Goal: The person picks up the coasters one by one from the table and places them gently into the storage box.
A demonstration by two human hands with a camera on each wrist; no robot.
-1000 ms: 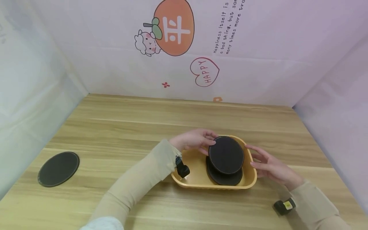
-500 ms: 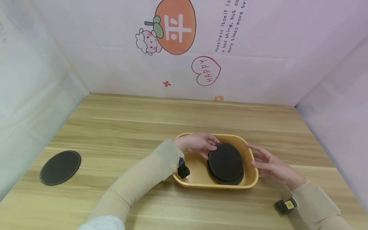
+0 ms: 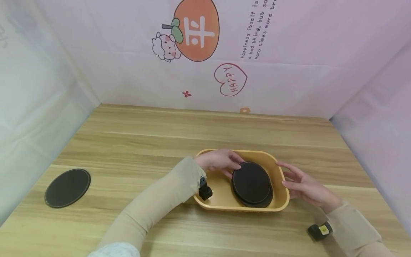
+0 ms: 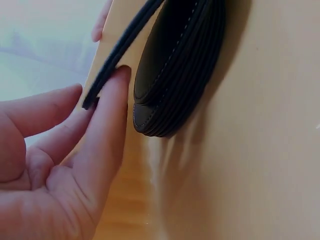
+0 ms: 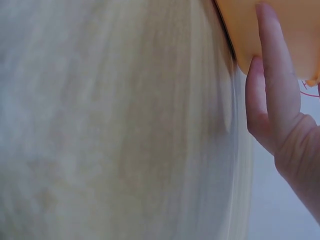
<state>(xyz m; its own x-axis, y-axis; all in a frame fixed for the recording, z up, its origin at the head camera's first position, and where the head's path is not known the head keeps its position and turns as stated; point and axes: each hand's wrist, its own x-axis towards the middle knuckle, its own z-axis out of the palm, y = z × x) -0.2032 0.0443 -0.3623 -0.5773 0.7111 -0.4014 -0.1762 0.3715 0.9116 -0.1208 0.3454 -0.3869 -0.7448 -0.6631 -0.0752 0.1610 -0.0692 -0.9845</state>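
Observation:
My left hand [image 3: 221, 160] reaches into a yellow plastic basket [image 3: 221, 191] and pinches the edge of a round black stitched coaster [image 3: 251, 182]. In the left wrist view this coaster is tilted, with thumb and fingers on either side of its edge. Right beside it lies a stack of several similar coasters [image 4: 187, 80] on the basket floor; from the head it is mostly hidden under the held one. At the basket's right end, my right hand [image 3: 305, 186] touches the outer wall and rim with extended fingers [image 5: 280, 65].
Another round black coaster [image 3: 67, 188] lies alone on the wooden table [image 3: 154, 132] at the far left. A printed white cloth [image 3: 128, 71] rises behind the table, with plain cloth on both sides. Each wrist carries a small black camera.
The pinched coaster has come down toward the stack and slightly toward me, now covering more of it. My left hand lowered a little with it; the right hand stays at the basket's end.

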